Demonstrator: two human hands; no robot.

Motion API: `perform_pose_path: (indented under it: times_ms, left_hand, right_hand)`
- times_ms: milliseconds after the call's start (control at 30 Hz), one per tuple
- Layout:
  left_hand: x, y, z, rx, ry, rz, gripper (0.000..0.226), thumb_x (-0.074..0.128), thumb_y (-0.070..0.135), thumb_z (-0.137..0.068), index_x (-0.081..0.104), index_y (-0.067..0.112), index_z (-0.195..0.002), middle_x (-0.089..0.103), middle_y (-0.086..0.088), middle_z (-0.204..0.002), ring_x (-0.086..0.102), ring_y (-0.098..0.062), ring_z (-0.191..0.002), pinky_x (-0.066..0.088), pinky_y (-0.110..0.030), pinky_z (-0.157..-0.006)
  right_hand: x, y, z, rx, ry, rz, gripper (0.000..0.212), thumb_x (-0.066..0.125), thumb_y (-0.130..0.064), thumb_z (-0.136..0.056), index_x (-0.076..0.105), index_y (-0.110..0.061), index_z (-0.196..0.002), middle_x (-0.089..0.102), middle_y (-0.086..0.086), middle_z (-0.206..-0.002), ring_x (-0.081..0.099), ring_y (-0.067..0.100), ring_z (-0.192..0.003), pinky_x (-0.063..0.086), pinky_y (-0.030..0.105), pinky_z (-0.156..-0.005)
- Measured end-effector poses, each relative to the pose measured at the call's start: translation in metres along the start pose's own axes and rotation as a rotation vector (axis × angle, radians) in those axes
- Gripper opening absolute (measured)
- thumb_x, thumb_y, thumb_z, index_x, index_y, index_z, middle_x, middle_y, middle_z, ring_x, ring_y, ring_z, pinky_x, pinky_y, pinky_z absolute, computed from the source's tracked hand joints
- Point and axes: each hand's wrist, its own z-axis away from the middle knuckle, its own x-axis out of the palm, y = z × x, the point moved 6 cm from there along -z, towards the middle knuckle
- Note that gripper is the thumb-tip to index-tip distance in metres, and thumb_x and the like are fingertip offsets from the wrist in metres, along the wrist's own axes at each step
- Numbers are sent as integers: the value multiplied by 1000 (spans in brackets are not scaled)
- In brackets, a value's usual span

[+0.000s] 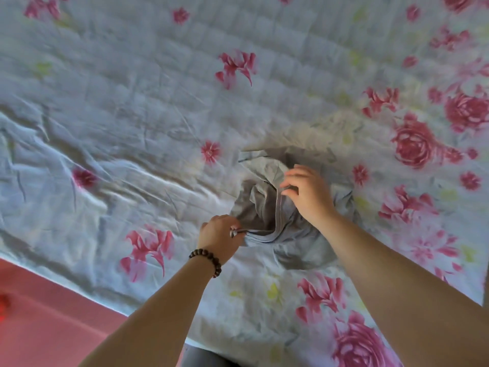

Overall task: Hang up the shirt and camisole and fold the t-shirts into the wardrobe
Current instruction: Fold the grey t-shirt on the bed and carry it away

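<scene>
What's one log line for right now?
left hand: grips crumpled grey fabric garment | right hand: pinches its edge | surface: white floral bedsheet | state: unfolded

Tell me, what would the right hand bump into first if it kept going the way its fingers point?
The grey garment. The right hand points up-left and apparently touches a ridge of that crumpled cloth, so it would likely press further into it; the flowered bed sheet lies beyond.

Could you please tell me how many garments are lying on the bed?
1: a crumpled grey garment on the floral bedsheet, right of centre; the left hand pinches its edge, the right hand pinches a fold. Others may lie outside the view.
</scene>
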Motion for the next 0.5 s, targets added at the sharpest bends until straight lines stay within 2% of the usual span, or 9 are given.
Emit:
perform_pose_path:
  times_ms: [67,133,233,400,500]
  left_hand:
    - [-20,11,3,-3,27,41,12,62,31,-87,65,20,-83,66,5,-86,59,-18,-85,44,-36,-86]
    - [-44,26,8,6,56,84,14,63,27,-86,63,16,-77,65,3,-78,59,-20,-80,46,-37,-82]
    - [-87,57,19,61,87,107,22,62,23,-86,54,24,-66,60,4,-69,57,-23,-75,44,-34,-73]
    - [-165,95,37,144,196,206,4,67,20,-82,68,21,-78,66,2,-76,62,-23,-78,48,-32,-72]
    - [-217,118,50,241,245,262,7,69,18,-82,68,23,-77,63,10,-70,61,-16,-76,45,-22,-65]
  right_hand:
    - [-26,-4,3,12,31,-3,12,77,-6,-70,76,-11,-81,73,6,-96,59,30,-108,40,33,-97]
    - [-56,-11,6,31,64,-5,12,75,-6,-73,75,-10,-84,73,6,-92,62,29,-103,43,32,-91]
    - [-110,-22,11,90,143,33,14,73,-10,-78,75,-10,-92,72,6,-89,62,27,-93,42,27,-78]
    - [-214,-66,23,100,311,-1,17,73,-13,-80,74,-5,-95,72,11,-92,64,29,-91,47,37,-82]
    - [-275,-95,30,93,403,-54,15,72,-11,-81,75,-4,-94,73,12,-91,65,27,-86,46,30,-77]
